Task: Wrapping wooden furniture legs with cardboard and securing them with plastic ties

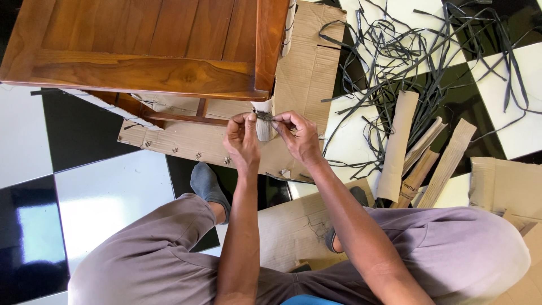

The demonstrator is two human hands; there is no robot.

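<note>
My left hand (pixel 241 139) and my right hand (pixel 298 134) meet just below the corner of a brown wooden table (pixel 141 51). Both pinch a thin dark strap (pixel 263 116) wrapped around a pale paper-wrapped table leg (pixel 263 129). The left fingers grip the strap from the left, the right fingers from the right. The leg's lower part is hidden between my hands. I sit on the floor with my knees bent on either side.
Flattened cardboard (pixel 307 68) lies under the table. A tangle of cut dark straps (pixel 418 51) covers the black-and-white tiled floor (pixel 101 192) at upper right. Rolled cardboard strips (pixel 415 152) lie to the right, more cardboard (pixel 505 186) at the far right.
</note>
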